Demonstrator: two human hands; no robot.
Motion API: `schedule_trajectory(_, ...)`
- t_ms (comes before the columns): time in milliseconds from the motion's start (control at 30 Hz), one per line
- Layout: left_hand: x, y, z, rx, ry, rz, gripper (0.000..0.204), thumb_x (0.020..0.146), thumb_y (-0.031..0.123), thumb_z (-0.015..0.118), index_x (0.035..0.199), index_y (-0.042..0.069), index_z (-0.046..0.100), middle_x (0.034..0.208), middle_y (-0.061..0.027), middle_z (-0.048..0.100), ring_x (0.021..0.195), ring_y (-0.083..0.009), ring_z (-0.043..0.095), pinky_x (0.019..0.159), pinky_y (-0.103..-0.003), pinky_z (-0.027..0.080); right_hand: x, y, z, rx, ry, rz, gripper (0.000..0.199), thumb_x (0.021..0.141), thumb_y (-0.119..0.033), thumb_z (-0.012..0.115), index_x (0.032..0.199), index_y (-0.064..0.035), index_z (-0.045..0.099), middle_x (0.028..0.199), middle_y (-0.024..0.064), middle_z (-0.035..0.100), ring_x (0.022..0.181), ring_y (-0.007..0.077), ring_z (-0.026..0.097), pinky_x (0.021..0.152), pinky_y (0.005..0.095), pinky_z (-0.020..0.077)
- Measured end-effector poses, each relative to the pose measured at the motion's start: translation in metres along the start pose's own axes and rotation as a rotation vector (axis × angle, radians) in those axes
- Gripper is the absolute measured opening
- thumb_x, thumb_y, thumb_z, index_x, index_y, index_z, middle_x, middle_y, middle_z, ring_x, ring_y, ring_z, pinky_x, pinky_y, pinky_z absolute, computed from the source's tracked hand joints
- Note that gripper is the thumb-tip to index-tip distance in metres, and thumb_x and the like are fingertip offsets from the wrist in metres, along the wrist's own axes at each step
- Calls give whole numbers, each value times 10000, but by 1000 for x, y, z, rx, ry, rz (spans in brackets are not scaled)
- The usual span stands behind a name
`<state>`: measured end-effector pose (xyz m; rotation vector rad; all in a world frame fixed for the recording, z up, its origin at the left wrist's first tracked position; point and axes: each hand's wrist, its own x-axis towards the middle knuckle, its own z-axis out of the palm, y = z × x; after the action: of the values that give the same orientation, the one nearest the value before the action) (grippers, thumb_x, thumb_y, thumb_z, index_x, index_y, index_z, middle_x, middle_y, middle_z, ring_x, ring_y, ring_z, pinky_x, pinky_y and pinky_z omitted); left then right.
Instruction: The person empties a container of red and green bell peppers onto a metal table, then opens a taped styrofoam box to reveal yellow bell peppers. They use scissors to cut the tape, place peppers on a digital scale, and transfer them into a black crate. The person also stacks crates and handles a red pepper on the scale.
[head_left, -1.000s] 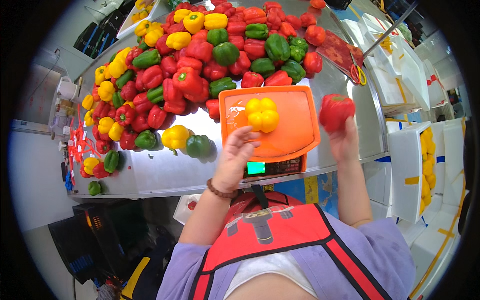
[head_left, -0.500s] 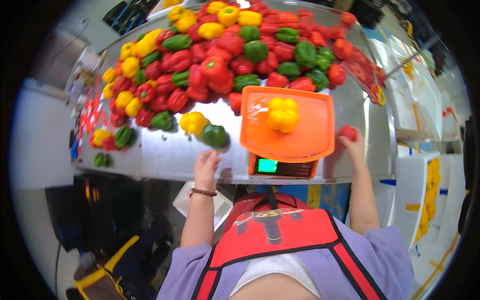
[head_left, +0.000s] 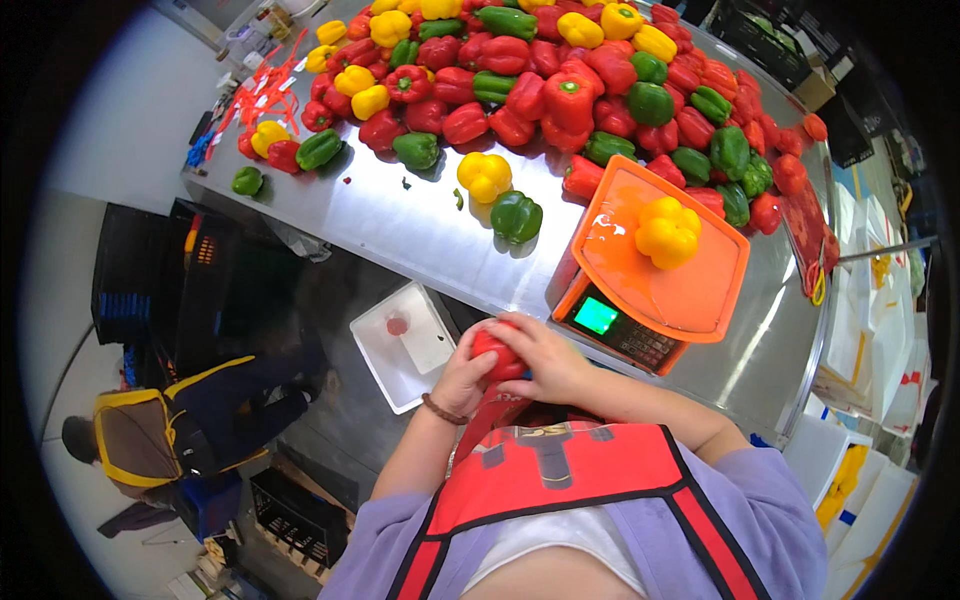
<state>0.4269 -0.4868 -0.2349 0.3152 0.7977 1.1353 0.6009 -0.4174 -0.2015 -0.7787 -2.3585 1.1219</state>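
Close to my red apron, both hands close round one red bell pepper. My left hand wraps its left side, and my right hand covers it from the right and above. On the orange tray of a digital scale rests a yellow bell pepper. Left of the scale, a yellow bell pepper and a green bell pepper stand side by side on the metal table. Behind them lies a large heap of red, yellow and green peppers.
A white foam box stands below the table edge, left of my hands. Another person bends at the lower left, near a black crate. Red tape strips lie on the far left; yellow-handled scissors hang at the right.
My right hand has carried the red pepper from right of the scale to in front of my apron. My left hand has joined it there. The view has turned, bringing the other person into sight.
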Motion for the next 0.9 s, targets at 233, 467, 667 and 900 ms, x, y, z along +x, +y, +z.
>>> schedule_trajectory(233, -30, -50, -188, -101, 842, 10, 587, 782, 425, 706, 1257, 170, 474, 1216, -61, 534, 1082, -262, 529, 862, -405, 463, -8, 31, 39, -4, -188, 27, 639, 735, -262, 730, 1287, -82, 462, 1216, 179, 527, 1089, 347, 536, 907, 399, 459)
schedule_trajectory(467, 20, -24, -329, 698, 1176, 142, 631, 784, 320, 727, 1278, 28, 464, 1054, -118, 599, 889, -236, 575, 753, -371, 484, -41, 45, 13, 142, -250, 259, 317, 807, -109, 584, 1117, -44, 602, 1085, 146, 608, 997, 315, 594, 868, 382, 477)
schedule_trajectory(667, 124, 89, -70, 1315, 500, 625, 372, 814, 119, 666, 1150, -3, 563, 1071, -131, 602, 981, -226, 581, 867, -331, 457, -79, 34, -84, 685, 335, 252, 207, 833, -5, 535, 1014, 7, 635, 1059, 101, 641, 1002, 194, 601, 877, 308, 473)
schedule_trajectory(900, 219, 120, 33, 1513, 170, 1006, 466, 740, 140, 723, 1153, 19, 546, 1177, -158, 552, 1092, -323, 525, 945, -384, 417, -128, 58, -139, 595, 1042, 465, 218, 888, -58, 545, 1079, 31, 600, 988, 92, 650, 941, 163, 603, 883, 298, 466)
